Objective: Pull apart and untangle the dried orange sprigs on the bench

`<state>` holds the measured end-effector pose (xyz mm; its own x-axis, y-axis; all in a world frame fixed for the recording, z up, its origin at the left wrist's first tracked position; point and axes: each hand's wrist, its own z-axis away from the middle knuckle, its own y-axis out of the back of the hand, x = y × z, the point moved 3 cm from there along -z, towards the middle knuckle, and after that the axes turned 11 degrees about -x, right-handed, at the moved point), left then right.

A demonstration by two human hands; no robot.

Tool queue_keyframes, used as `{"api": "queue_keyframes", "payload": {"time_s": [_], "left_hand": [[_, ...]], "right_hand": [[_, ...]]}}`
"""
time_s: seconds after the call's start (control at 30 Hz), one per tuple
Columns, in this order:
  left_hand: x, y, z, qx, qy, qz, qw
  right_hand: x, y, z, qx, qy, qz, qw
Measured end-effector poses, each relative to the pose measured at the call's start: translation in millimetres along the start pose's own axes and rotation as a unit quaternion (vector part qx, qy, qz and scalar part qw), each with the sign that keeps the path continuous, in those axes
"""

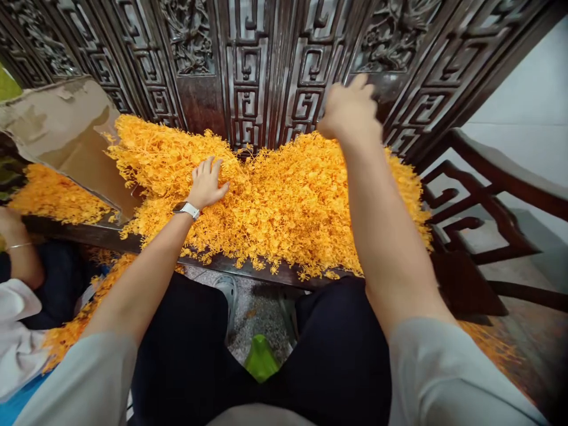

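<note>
A wide heap of orange-yellow, thin-stemmed curly pieces (293, 201), which look like artificial flowers or sprigs, covers the dark wooden bench seat (266, 271). My left hand (207, 184), with a watch on its wrist, rests on the heap's left part. Its fingers are spread and hold nothing. Above the right part, close to the carved backrest, I have my right hand (352, 109) raised clear of the heap. It is a little blurred, its fingers look loosely apart, and nothing shows in it; the palm is hidden.
A torn cardboard piece (66, 136) leans at the left, with more orange pieces beyond it. A carved backrest (266, 71) rises behind, and a wooden armrest (510, 171) bounds the right. Another person's arm (22, 254) is at far left. Something green (261, 358) stands between my legs.
</note>
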<state>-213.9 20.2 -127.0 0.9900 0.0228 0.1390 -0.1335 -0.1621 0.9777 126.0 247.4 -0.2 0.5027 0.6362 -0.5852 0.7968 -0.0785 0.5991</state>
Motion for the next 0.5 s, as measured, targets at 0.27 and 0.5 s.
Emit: {"api": "queue_keyframes", "payload": {"time_s": [0.27,0.5], "left_hand": [[35.0,-5.6,-8.4,0.025,-0.068,-0.001,0.997],[16.2,-26.5,-19.1,0.032,-0.024,0.063,0.997]], "right_hand": [[-81.2,-206.4,93.4,-0.306,-0.149,-0.136,0.930],[-110.8,-185.4,84.8,-0.263,-0.173,-0.250,0.916]]}}
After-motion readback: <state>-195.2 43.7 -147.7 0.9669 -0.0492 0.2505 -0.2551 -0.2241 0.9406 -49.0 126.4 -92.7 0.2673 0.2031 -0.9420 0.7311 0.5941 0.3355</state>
